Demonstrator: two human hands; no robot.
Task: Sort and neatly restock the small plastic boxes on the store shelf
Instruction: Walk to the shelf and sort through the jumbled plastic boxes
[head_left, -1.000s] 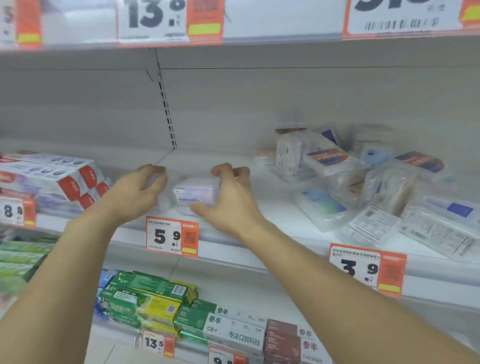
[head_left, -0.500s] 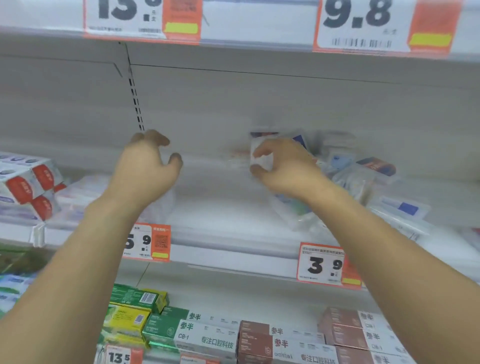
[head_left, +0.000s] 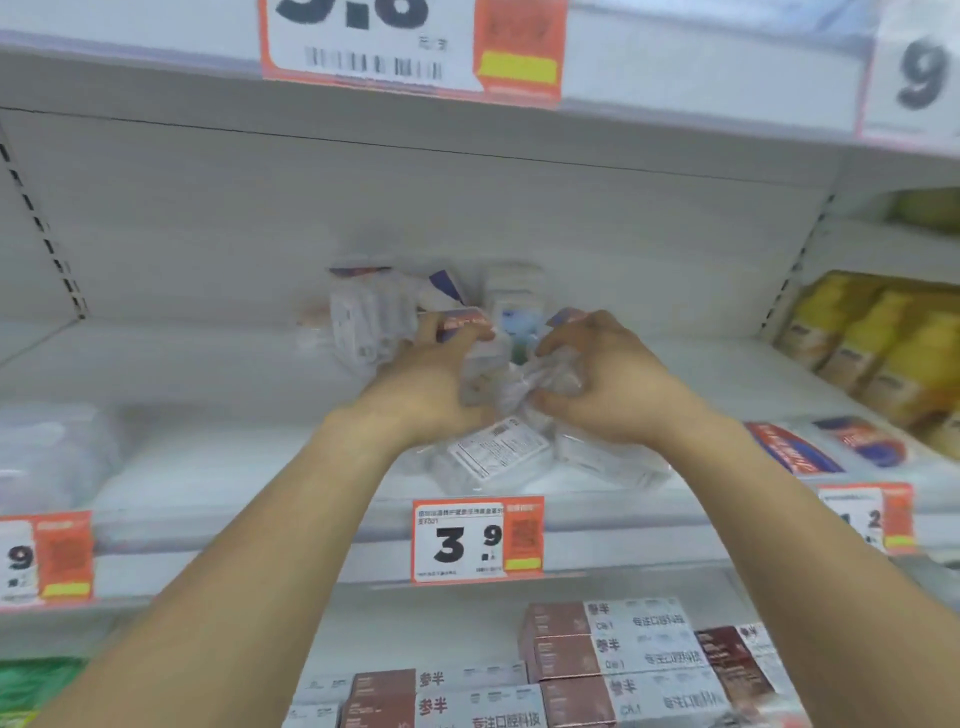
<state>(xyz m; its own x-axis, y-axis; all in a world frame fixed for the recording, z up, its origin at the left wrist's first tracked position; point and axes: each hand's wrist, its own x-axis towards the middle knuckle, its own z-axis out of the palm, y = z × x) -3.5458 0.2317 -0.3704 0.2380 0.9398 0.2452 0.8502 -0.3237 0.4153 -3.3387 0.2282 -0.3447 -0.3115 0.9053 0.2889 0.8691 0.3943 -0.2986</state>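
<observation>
On the middle white metal store shelf (head_left: 218, 457), a loose heap of small clear plastic boxes (head_left: 493, 457) lies just behind an orange-and-white price tag (head_left: 478, 540) that reads "3.9". Both hands are in the heap: the left hand (head_left: 431, 384) has its fingers curled round a clear box with a red-and-blue label (head_left: 462, 319), and the right hand (head_left: 602, 379) has its fingers curled into crinkled clear boxes at the middle of the pile, so each grip is closed on packaging. One box at the front shows a white back label with a barcode and fine print too small to read. More clear boxes stand upright against the pale back panel (head_left: 415, 208), left of the hands. On the shelf edge above, a large tag (head_left: 410, 47) shows a partly cut-off ".8" and a barcode. Yellow packs (head_left: 883, 343) fill the next bay to the right, and flat red-and-blue packets (head_left: 826, 447) lie near them. On the shelf below sit brown-and-white cartons (head_left: 602, 649) printed "参半" and "专注口腔科技". A blurred tag (head_left: 47, 556) at far left shows a "9".
</observation>
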